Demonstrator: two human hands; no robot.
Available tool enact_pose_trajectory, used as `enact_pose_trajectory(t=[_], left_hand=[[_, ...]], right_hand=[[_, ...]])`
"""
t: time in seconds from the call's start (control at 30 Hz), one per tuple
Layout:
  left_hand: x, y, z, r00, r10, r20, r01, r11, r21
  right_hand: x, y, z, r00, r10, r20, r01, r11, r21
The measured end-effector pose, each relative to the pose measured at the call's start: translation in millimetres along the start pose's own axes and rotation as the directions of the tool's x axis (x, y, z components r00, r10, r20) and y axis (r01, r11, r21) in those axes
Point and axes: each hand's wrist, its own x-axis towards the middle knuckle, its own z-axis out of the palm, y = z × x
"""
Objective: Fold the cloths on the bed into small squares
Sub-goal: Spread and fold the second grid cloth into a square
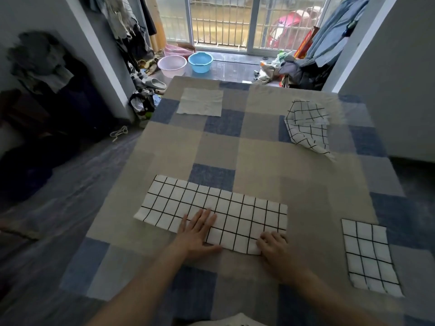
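A long white cloth with a black grid (235, 210) lies flat as a strip across the near middle of the bed (259, 156). My left hand (197, 234) rests flat on its near edge, fingers spread. My right hand (274, 245) sits at the strip's near right corner with fingers curled on the fabric. A folded grid cloth (369, 255) lies flat at the near right. A crumpled grid cloth (308, 125) sits at the far right. A plain grey folded cloth (201, 101) lies at the far left.
The bed has a blue, grey and beige checked cover. A pink basin (171, 65) and a blue basin (200, 62) stand on the floor beyond it. Shoes and clothes clutter the floor on both sides. A grey wall (400, 90) runs along the right.
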Motion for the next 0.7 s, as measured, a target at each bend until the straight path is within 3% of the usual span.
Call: enact_pose_trajectory(t=[0.27,0.43,0.6,0.7], left_hand=[[-1.4,1.7,4.7,0.998,0.003,-0.061,-0.002,1.0,0.01],[-2.6,-0.2,4.9,0.996,0.011,-0.087,-0.012,1.0,-0.016],[-3.3,6.1,0.4,0.997,-0.008,-0.077,0.011,0.999,0.041],[-2.7,10.6,-0.2,0.992,-0.032,-0.12,0.032,0.999,-0.002]], right_hand=[[-18.9,12.7,-24.6,0.995,-0.055,0.078,0.054,0.998,0.02],[-18.1,13.8,-16.4,0.996,0.015,0.083,-0.014,1.0,-0.016],[-9.1,15.2,-36.0,0.996,0.077,0.037,-0.083,0.974,0.21],[-6.9,15.8,-54.8,0.994,0.027,0.11,-0.047,0.982,0.183]])
